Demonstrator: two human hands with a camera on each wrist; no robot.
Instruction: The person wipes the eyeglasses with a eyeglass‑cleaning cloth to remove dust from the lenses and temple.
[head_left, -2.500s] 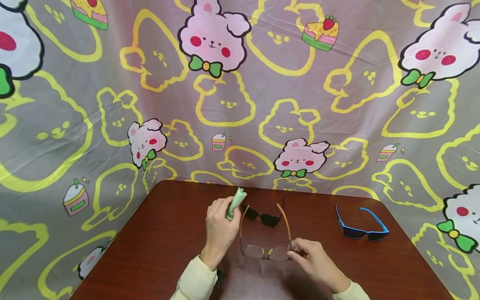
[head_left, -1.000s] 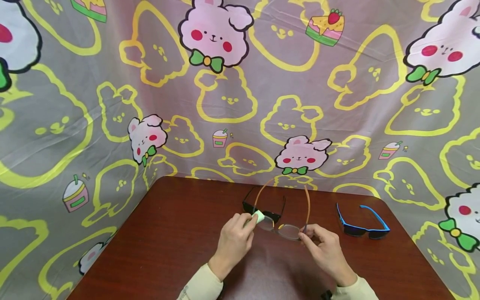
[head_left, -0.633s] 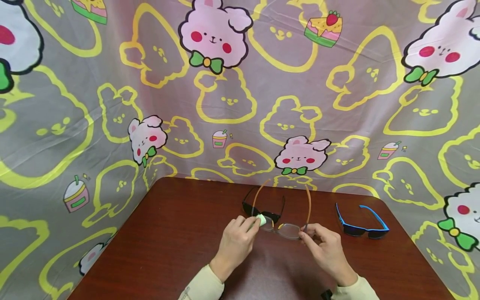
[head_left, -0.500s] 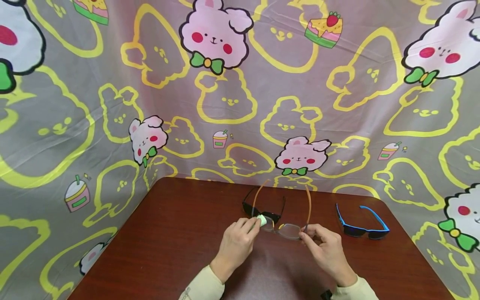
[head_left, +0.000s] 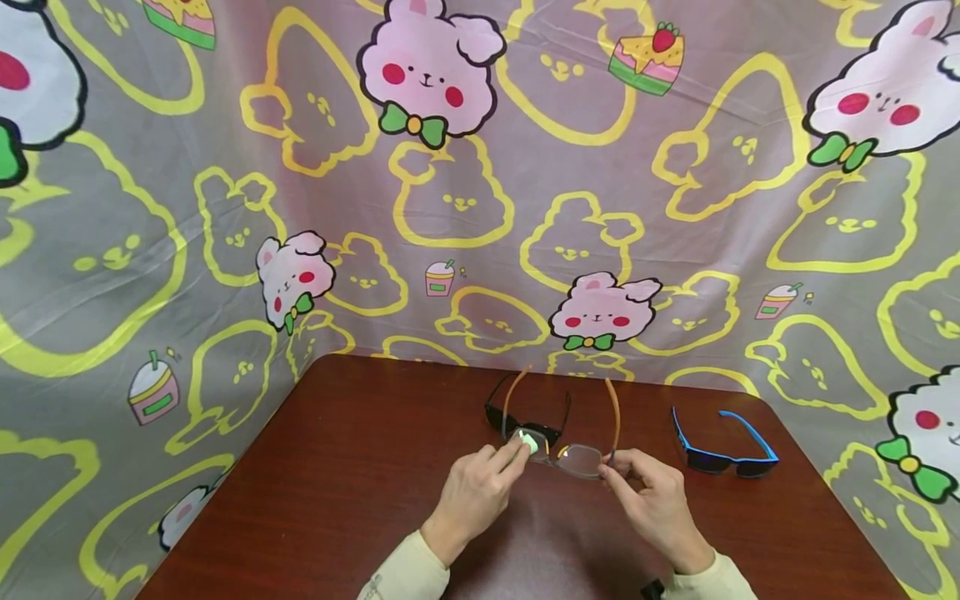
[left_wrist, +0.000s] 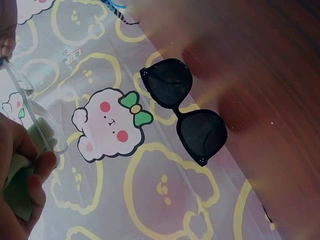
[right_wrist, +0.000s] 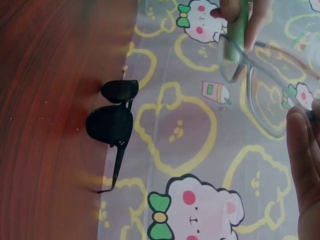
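Observation:
Clear-lensed eyeglasses [head_left: 581, 461] with orange-brown temples are held up over the table, temples unfolded and pointing away. My right hand [head_left: 651, 496] pinches them at the right hinge, thumb below and fingers above. A folded pale green cloth [head_left: 529, 442] is gripped by my left hand [head_left: 478, 493], which presses it to the left lens. In the left wrist view the cloth [left_wrist: 21, 192] bunches between thumb and fingers, and part shows behind the lens. From the right wrist, the cloth [right_wrist: 234, 37] overlaps the far lens, while the near lens [right_wrist: 267, 102] is uncovered.
Black sunglasses [head_left: 543, 433] stand on the brown table [head_left: 337, 467] just behind the eyeglasses, arms unfolded. Blue-framed sunglasses [head_left: 708, 461] lie farther right. A patterned cloth curtain [head_left: 450, 275] rises along the table's back and sides.
Since the oldest frame, the eyeglasses rose and moved away from me, and my left hand brought the cloth onto the left lens. Lately the cloth shifted slightly right across it and the temples dipped.

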